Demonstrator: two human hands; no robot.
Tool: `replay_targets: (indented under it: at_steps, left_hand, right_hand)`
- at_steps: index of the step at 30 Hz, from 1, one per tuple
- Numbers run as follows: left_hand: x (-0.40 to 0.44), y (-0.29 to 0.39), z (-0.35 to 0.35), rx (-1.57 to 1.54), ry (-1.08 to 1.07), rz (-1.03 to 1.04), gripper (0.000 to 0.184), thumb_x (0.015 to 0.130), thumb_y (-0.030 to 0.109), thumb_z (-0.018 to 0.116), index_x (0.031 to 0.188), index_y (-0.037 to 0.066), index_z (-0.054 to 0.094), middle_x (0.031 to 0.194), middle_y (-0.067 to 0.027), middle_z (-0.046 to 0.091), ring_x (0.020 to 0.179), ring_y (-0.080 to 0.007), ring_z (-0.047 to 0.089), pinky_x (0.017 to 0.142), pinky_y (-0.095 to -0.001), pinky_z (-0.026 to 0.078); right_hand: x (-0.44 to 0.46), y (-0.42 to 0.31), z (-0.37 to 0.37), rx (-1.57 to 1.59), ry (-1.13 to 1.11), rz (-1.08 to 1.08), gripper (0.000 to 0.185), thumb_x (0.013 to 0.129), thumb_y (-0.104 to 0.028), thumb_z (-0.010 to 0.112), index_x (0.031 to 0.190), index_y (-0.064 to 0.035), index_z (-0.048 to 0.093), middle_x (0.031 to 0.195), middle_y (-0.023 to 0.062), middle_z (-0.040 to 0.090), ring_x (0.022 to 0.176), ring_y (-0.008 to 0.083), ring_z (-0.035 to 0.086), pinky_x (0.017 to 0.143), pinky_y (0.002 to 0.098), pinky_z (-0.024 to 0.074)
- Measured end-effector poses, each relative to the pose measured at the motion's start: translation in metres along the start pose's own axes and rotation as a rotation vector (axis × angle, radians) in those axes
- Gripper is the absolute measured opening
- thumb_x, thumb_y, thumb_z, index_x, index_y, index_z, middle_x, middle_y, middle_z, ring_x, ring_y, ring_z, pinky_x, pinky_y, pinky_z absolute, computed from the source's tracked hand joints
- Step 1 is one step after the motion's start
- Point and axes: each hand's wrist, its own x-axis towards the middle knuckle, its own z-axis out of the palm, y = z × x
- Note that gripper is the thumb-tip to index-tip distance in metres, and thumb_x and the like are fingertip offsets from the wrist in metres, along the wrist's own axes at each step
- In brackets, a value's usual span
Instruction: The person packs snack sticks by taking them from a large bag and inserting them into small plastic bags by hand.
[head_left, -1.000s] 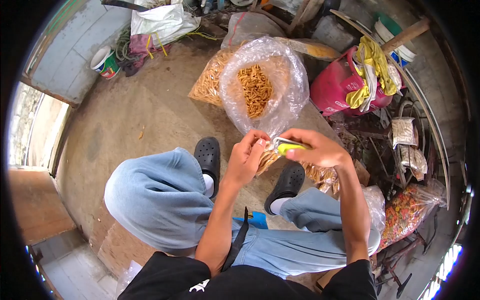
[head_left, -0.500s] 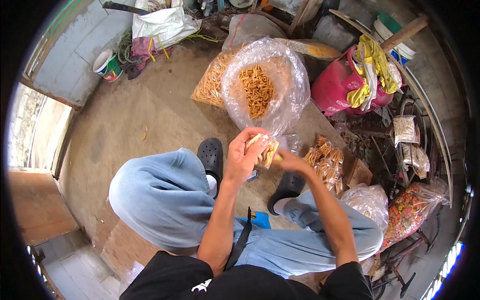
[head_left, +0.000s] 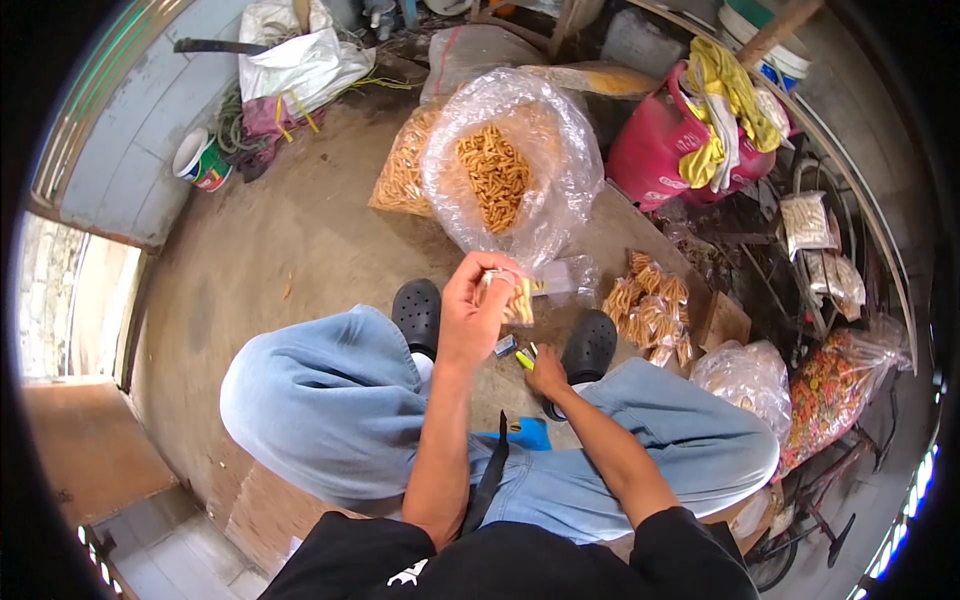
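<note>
My left hand (head_left: 474, 312) is closed around the gathered top of a small clear packet (head_left: 518, 303) of snack sticks, which hangs from the fingers. Lower and to the right, my right hand (head_left: 547, 374) grips a small yellow-green tool (head_left: 525, 359) that looks like a stapler; its two ends stand apart. Just left of it, a small blue-and-white box (head_left: 504, 346) lies on the floor. Beyond my hands stands a large open plastic bag (head_left: 570, 160) of brown snack sticks (head_left: 495, 180). Several filled packets (head_left: 655, 305) are heaped to the right.
Clear plastic bags (head_left: 570, 277) lie in front of the big bag. My black clogs (head_left: 416, 315) flank the work spot. At right are a pink tub (head_left: 655, 150) draped with a yellow cloth (head_left: 735, 95), and a bag of colourful pieces (head_left: 835, 400). A small bucket (head_left: 203, 160) stands far left.
My right hand has drawn away from the packet, down towards the floor, with the yellow-green stapler still in it. My left hand keeps the packet, shifted slightly left.
</note>
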Motion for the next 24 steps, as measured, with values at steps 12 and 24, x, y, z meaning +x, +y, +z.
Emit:
replay_targets:
  at_steps: [12, 24]
  left_hand:
    - [0.008, -0.083, -0.040, 0.422, 0.364, -0.029, 0.021, 0.086, 0.007, 0.066, 0.105, -0.002, 0.065, 0.094, -0.0057, 0.067, 0.083, -0.0091, 0.061, 0.074, -0.0217, 0.048]
    - [0.008, -0.080, -0.031, 0.097, 0.248, -0.299, 0.032, 0.087, 0.014, 0.067, 0.113, -0.004, 0.060, 0.100, -0.0076, 0.066, 0.084, -0.0101, 0.062, 0.074, -0.0222, 0.049]
  right_hand:
    - [0.022, -0.073, -0.136, 1.273, -0.364, -0.279, 0.044, 0.090, -0.039, 0.060, 0.116, -0.0041, 0.057, 0.096, 0.0025, 0.063, 0.084, 0.0140, 0.059, 0.069, 0.0290, 0.0486]
    - [-0.002, -0.093, -0.204, 1.013, -0.244, -0.445, 0.040, 0.083, -0.020, 0.071, 0.115, -0.0009, 0.059, 0.097, 0.0046, 0.066, 0.084, 0.0124, 0.061, 0.068, 0.0282, 0.0513]
